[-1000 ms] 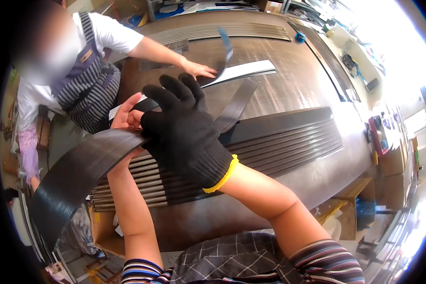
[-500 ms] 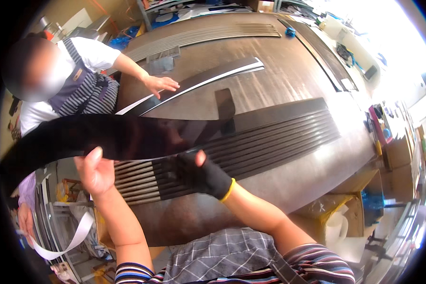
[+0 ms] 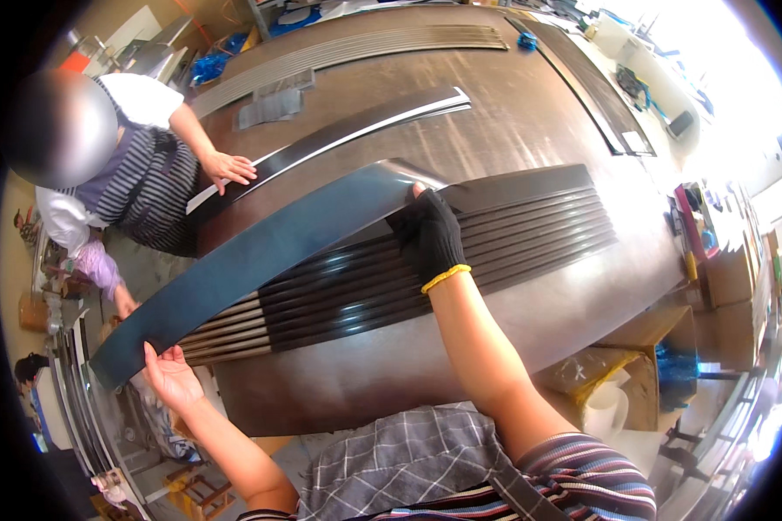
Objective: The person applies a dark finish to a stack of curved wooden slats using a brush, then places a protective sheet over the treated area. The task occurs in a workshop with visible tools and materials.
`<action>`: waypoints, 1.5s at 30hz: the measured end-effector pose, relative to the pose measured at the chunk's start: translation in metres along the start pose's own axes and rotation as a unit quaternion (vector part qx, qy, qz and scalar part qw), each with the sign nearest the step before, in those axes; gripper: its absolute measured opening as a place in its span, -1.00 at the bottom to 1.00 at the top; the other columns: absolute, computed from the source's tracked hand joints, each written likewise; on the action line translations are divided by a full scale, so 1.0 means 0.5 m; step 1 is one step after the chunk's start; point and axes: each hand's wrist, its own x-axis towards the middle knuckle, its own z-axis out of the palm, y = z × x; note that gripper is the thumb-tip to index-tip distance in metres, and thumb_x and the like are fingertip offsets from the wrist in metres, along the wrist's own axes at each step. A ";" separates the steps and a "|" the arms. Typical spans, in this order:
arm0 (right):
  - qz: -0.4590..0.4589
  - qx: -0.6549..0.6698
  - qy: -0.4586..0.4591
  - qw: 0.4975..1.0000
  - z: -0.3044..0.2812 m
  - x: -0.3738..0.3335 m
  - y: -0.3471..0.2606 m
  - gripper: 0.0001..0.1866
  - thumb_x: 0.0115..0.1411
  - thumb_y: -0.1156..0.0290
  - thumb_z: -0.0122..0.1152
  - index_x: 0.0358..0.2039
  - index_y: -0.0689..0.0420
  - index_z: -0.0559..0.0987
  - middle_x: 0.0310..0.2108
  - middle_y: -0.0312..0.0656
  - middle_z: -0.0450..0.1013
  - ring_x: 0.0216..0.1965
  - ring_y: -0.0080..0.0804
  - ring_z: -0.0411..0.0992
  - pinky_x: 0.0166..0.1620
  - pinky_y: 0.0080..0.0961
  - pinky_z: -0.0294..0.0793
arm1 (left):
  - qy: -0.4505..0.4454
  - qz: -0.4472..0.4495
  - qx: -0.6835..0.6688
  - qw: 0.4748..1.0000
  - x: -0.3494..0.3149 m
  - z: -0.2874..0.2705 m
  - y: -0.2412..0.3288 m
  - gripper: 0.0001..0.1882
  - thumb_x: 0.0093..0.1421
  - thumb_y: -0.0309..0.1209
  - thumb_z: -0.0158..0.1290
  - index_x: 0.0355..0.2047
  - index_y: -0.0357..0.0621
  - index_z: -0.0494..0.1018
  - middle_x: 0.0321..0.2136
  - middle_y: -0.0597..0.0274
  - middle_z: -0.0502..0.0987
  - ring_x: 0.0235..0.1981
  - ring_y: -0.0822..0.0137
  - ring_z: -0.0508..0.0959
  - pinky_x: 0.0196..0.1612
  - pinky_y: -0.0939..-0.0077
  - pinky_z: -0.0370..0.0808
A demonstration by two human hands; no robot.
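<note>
A long, wide dark strip [image 3: 261, 247] with a bluish sheen slants over the table's near side. My bare left hand [image 3: 174, 378] pinches its lower edge close to the left end. At the far right end, my right hand [image 3: 430, 234], in a black glove with a yellow cuff, grips the strip, thumb on top. Below it lies a row of long, narrow dark strips [image 3: 513, 239] side by side, their left ends pale. Part of that row is hidden by the held strip and my glove.
Across the brown table [image 3: 347, 382], a co-worker's hand [image 3: 228, 169] rests on a dark strip with white edges [image 3: 347, 143]. Farther back lie a ribbed bundle [image 3: 408, 43] and a blue tape-measure-like object [image 3: 526, 41]. Cardboard boxes [image 3: 643, 347] stand at the right.
The dark strip has swung round, its right end moving far and right, its left end nearer. My right hand has gone up and right; my left has lowered. The co-worker's hand shifted left.
</note>
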 end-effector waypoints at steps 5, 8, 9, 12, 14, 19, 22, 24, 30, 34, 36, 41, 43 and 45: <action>-0.095 -0.281 0.138 0.945 -0.058 0.009 -0.162 -0.80 0.21 0.34 0.10 -0.47 0.18 0.44 -0.54 -0.29 0.34 -0.53 -0.48 0.30 -0.40 -0.54 0.35 | 0.008 -0.125 -0.004 0.992 0.023 -0.037 -0.097 -0.76 0.19 -0.29 0.10 -0.19 -0.12 0.44 -0.31 0.32 0.52 -0.37 0.48 0.46 -0.32 0.62 0.41; -0.162 -0.378 0.230 0.882 -0.121 0.010 -0.275 -0.73 0.20 0.30 0.11 -0.59 0.15 0.45 -0.62 -0.34 0.33 -0.57 -0.55 0.29 -0.46 -0.56 0.30 | -0.003 -0.160 0.015 0.987 0.031 -0.010 -0.147 -0.79 0.19 -0.29 0.10 -0.23 -0.11 0.46 -0.32 0.31 0.53 -0.39 0.48 0.46 -0.32 0.63 0.45; -0.188 -0.376 0.224 0.879 -0.148 0.012 -0.312 -0.73 0.20 0.30 0.11 -0.59 0.16 0.45 -0.61 -0.33 0.35 -0.57 -0.54 0.30 -0.46 -0.56 0.31 | -0.001 -0.171 0.018 0.985 0.026 0.012 -0.168 -0.79 0.19 -0.29 0.10 -0.24 -0.11 0.46 -0.32 0.31 0.53 -0.40 0.48 0.47 -0.32 0.63 0.46; -0.260 -0.361 0.210 0.871 -0.224 0.017 -0.417 -0.76 0.20 0.32 0.11 -0.56 0.17 0.47 -0.58 -0.28 0.41 -0.55 -0.53 0.38 -0.43 -0.59 0.39 | -0.026 -0.183 0.014 0.983 0.007 0.079 -0.220 -0.83 0.18 -0.32 0.11 -0.26 -0.10 0.46 -0.31 0.31 0.53 -0.39 0.48 0.48 -0.32 0.62 0.47; -0.287 -0.332 0.245 0.864 -0.265 0.022 -0.475 -0.76 0.18 0.37 0.13 -0.60 0.18 0.45 -0.63 -0.30 0.37 -0.59 -0.54 0.36 -0.45 -0.62 0.37 | -0.066 -0.210 0.001 0.975 0.014 0.091 -0.266 -0.84 0.18 -0.33 0.12 -0.27 -0.09 0.46 -0.31 0.31 0.53 -0.38 0.48 0.48 -0.33 0.62 0.48; -0.310 -0.323 0.256 0.857 -0.349 0.032 -0.578 -0.84 0.15 0.42 0.15 -0.53 0.20 0.47 -0.59 -0.31 0.38 -0.56 -0.56 0.35 -0.44 -0.64 0.38 | -0.063 -0.233 0.010 0.970 -0.028 0.197 -0.323 -0.84 0.18 -0.32 0.11 -0.28 -0.10 0.45 -0.30 0.30 0.53 -0.35 0.47 0.48 -0.30 0.61 0.47; -0.300 -0.250 0.238 0.889 -0.402 0.060 -0.628 -0.86 0.13 0.43 0.16 -0.52 0.20 0.47 -0.56 -0.32 0.39 -0.55 -0.56 0.34 -0.43 -0.65 0.36 | -0.068 -0.227 0.006 0.971 -0.052 0.248 -0.341 -0.84 0.18 -0.32 0.11 -0.28 -0.09 0.46 -0.30 0.31 0.52 -0.34 0.47 0.47 -0.29 0.59 0.47; -0.276 -0.313 0.290 0.862 -0.427 0.086 -0.671 -0.88 0.11 0.43 0.21 -0.45 0.22 0.52 -0.55 -0.32 0.41 -0.54 -0.56 0.37 -0.41 -0.64 0.39 | -0.068 -0.224 0.007 0.972 -0.068 0.279 -0.354 -0.84 0.18 -0.32 0.12 -0.28 -0.08 0.46 -0.30 0.31 0.53 -0.34 0.47 0.47 -0.28 0.58 0.47; -0.253 -0.940 0.086 0.212 -0.490 0.164 -0.831 -0.86 0.03 0.38 0.18 -0.49 0.18 0.50 -0.59 -0.14 0.42 -0.49 -0.32 0.44 -0.37 -0.48 0.42 | -0.050 -0.241 -0.005 0.969 -0.094 0.348 -0.405 -0.85 0.19 -0.31 0.11 -0.31 -0.08 0.47 -0.31 0.30 0.56 -0.37 0.44 0.49 -0.30 0.57 0.45; -0.141 -0.570 0.214 0.781 -0.492 0.221 -0.880 -0.84 -0.01 0.42 0.25 -0.61 0.24 0.53 -0.62 -0.33 0.42 -0.60 -0.55 0.39 -0.47 -0.50 0.37 | -0.047 -0.235 -0.012 0.971 -0.117 0.399 -0.420 -0.86 0.19 -0.31 0.11 -0.36 -0.10 0.48 -0.33 0.28 0.56 -0.38 0.42 0.50 -0.30 0.55 0.45; -0.134 -0.675 0.227 0.689 -0.493 0.236 -0.888 -0.83 -0.07 0.37 0.26 -0.59 0.23 0.56 -0.67 -0.25 0.43 -0.61 -0.49 0.40 -0.47 -0.51 0.36 | -0.064 -0.231 -0.018 0.971 -0.121 0.400 -0.424 -0.86 0.20 -0.31 0.10 -0.36 -0.10 0.48 -0.32 0.27 0.56 -0.38 0.42 0.50 -0.29 0.55 0.45; -0.150 -0.804 0.230 0.528 -0.519 0.260 -0.897 -0.80 -0.08 0.34 0.26 -0.59 0.25 0.60 -0.68 -0.14 0.47 -0.59 -0.44 0.41 -0.45 -0.46 0.36 | -0.077 -0.228 -0.028 0.970 -0.131 0.413 -0.413 -0.86 0.21 -0.31 0.08 -0.37 -0.09 0.49 -0.31 0.29 0.57 -0.39 0.43 0.49 -0.29 0.55 0.45; -0.161 -0.803 0.257 0.513 -0.512 0.258 -0.883 -0.77 -0.09 0.30 0.26 -0.58 0.24 0.61 -0.67 -0.11 0.48 -0.60 -0.41 0.42 -0.44 -0.44 0.37 | -0.082 -0.225 -0.023 0.971 -0.137 0.421 -0.399 -0.87 0.21 -0.31 0.08 -0.36 -0.09 0.49 -0.31 0.30 0.57 -0.39 0.43 0.50 -0.29 0.56 0.45; -0.164 -0.793 0.279 0.515 -0.502 0.253 -0.871 -0.76 -0.10 0.29 0.27 -0.59 0.24 0.61 -0.67 -0.12 0.48 -0.60 -0.40 0.42 -0.45 -0.44 0.37 | -0.075 -0.240 -0.029 0.967 -0.124 0.403 -0.408 -0.87 0.21 -0.31 0.07 -0.35 -0.09 0.50 -0.31 0.30 0.58 -0.40 0.44 0.51 -0.30 0.57 0.46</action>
